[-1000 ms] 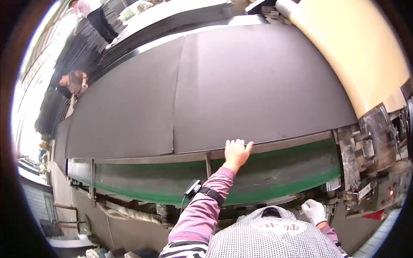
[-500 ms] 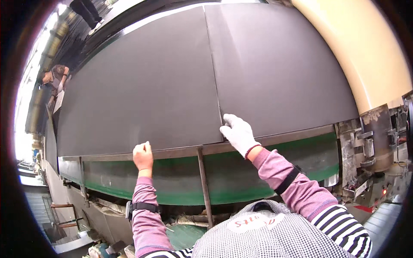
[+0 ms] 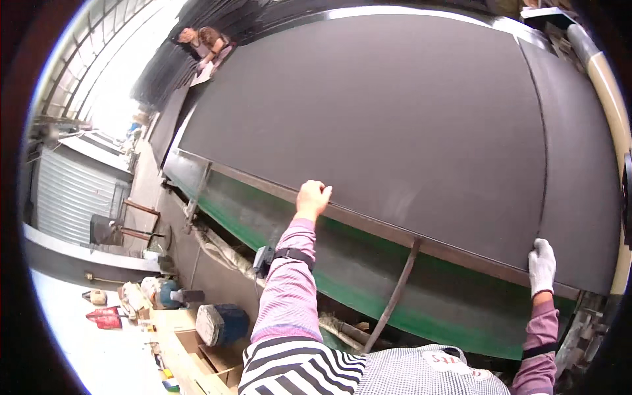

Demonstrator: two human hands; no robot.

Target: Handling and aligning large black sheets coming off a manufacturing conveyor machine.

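The dark grey sheet (image 3: 382,131) lies flat across the middle and upper part of the frame, its near edge running along a metal rail (image 3: 385,224) from centre left to lower right. Along a seam at right it meets a second dark sheet (image 3: 582,145), which extends to the right side of the frame. The left hand (image 3: 313,199), bare, is at the near edge of the first sheet, slightly left of centre; its grip is curled, thumb uppermost, but whether the edge is pinched in it cannot be told. The right hand (image 3: 542,266), in a white glove, is at the near edge at lower right, just below the seam; its fingers are bent, and whether its grip takes hold of the material cannot be determined. A green-bordered belt (image 3: 368,253) passes beneath the rail, with a slanting metal bar (image 3: 395,289) in front of it. A co-worker (image 3: 209,45) leans by the far left corner of the sheet, upper left. A blue container (image 3: 232,322) stands at lower left, beside a wooden box (image 3: 187,342). A beige roll (image 3: 611,99) shows at the right edge.
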